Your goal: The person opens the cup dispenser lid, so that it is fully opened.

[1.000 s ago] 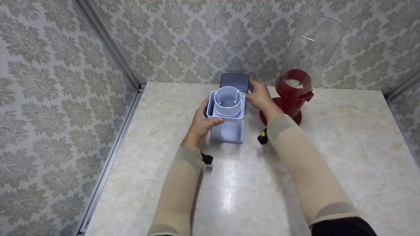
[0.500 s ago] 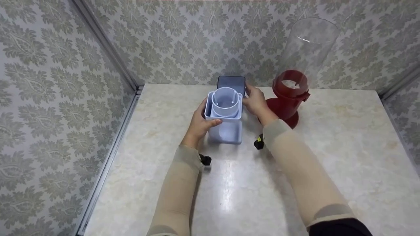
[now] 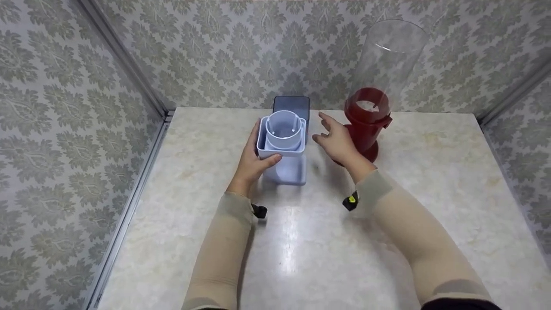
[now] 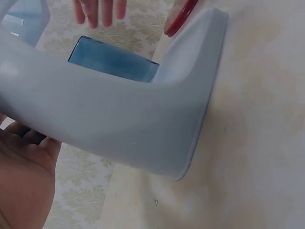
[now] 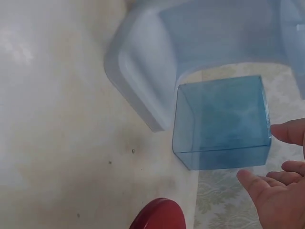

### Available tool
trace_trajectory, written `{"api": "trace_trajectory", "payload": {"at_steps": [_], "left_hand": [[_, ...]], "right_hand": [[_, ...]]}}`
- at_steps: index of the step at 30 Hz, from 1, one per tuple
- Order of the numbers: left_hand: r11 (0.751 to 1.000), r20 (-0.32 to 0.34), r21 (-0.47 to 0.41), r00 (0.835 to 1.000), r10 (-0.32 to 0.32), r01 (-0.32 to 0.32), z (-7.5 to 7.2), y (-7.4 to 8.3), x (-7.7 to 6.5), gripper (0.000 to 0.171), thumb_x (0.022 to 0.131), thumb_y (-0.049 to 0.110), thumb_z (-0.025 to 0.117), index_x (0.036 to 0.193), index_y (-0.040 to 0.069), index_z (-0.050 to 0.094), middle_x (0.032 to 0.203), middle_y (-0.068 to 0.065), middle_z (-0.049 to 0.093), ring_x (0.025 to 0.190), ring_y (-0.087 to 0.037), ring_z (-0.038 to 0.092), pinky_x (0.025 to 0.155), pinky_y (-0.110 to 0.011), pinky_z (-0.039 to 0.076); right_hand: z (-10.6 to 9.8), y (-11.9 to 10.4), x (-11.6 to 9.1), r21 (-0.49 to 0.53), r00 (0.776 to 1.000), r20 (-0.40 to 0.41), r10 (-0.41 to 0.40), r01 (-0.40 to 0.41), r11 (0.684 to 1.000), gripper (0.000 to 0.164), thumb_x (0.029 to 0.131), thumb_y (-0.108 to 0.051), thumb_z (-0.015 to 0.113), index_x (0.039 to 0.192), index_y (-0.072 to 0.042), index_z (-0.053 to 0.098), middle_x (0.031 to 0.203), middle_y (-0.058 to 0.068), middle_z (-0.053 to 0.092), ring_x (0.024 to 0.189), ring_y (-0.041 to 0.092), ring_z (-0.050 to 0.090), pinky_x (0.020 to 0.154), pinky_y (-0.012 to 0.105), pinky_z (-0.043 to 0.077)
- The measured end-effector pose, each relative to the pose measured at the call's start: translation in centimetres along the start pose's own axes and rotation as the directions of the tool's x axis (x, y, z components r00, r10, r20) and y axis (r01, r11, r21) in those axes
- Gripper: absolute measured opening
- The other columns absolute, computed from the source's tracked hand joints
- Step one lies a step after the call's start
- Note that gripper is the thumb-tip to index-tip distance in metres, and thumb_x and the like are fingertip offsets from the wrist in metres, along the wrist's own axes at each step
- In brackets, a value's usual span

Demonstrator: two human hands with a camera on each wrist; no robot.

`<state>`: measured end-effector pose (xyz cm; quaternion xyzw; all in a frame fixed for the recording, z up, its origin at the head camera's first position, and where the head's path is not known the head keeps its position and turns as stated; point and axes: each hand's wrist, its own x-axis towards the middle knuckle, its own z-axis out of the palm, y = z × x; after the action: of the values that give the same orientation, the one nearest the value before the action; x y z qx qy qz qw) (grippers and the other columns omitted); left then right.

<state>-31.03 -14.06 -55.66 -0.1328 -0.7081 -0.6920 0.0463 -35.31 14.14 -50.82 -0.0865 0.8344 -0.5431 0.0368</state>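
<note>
My left hand (image 3: 252, 161) grips the upper part of a light-blue plastic dispenser base (image 3: 289, 171), its thumb over the front rim. The base stands upright on the table, with a square rim, a round collar on top and a tray at its foot. Just behind it is a clear blue box (image 3: 292, 104), partly hidden in the head view; the right wrist view shows its square shape. My right hand (image 3: 338, 140) is to the right of the box, fingers spread and holding nothing. Its thumb and fingertips are close to the box in the right wrist view.
A red dispenser base (image 3: 366, 131) with a tall clear tube (image 3: 389, 56) on it stands behind and to the right of my right hand. Patterned walls (image 3: 241, 47) border the pale table (image 3: 206, 172) at the back and sides.
My right hand has let go of the blue box and drawn away to the right. My left hand keeps its grip on the light-blue base. The head view has shifted slightly.
</note>
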Motion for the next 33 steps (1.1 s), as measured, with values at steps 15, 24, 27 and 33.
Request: {"api": "trace_trajectory", "payload": {"at_steps": [15,24,27,33], "left_hand": [[0.732,-0.052,0.285,0.752,0.657,-0.619,8.3,7.7,-7.5,0.100,0.076,0.043,0.092,0.157,-0.003,0.055,0.163,-0.025,0.057,0.155,-0.034,0.054,0.129,-0.045,0.050],[0.838,0.093,0.211,0.864,0.495,-0.503,13.7,7.7,-7.6,0.078,0.098,0.026,0.081,0.166,0.003,0.048,0.170,-0.019,0.051,0.161,-0.033,0.048,0.135,-0.049,0.046],[0.881,0.118,0.173,0.897,0.426,-0.441,14.8,7.0,-6.5,0.071,0.107,0.018,0.073,0.169,0.001,0.043,0.174,-0.020,0.044,0.165,-0.033,0.044,0.139,-0.046,0.041],[0.935,0.160,0.181,0.947,0.279,-0.306,17.1,5.7,-3.7,0.077,0.114,0.027,0.068,0.175,0.002,0.031,0.181,-0.018,0.032,0.171,-0.032,0.036,0.141,-0.051,0.037]], "right_hand": [[-5.7,-1.0,-12.1,0.115,0.887,-0.365,-0.281,0.343,0.932,0.050,0.101,0.005,0.080,0.149,0.002,0.066,0.141,0.001,0.072,0.133,0.026,0.068,0.101,0.022,0.065],[-7.8,1.5,-11.8,0.170,0.851,-0.491,-0.188,0.305,0.937,0.060,0.100,-0.002,0.083,0.153,0.003,0.056,0.155,0.021,0.059,0.139,0.016,0.057,0.106,0.020,0.060],[-8.3,2.5,-11.5,0.175,0.853,-0.501,-0.146,0.265,0.948,0.066,0.100,-0.005,0.084,0.158,0.002,0.052,0.158,0.014,0.057,0.143,0.013,0.053,0.113,0.024,0.057],[-9.7,3.8,-10.3,0.179,0.865,-0.494,-0.086,0.198,0.964,0.077,0.101,-0.014,0.085,0.167,0.000,0.046,0.169,0.012,0.050,0.157,0.020,0.047,0.132,0.042,0.048]]}}
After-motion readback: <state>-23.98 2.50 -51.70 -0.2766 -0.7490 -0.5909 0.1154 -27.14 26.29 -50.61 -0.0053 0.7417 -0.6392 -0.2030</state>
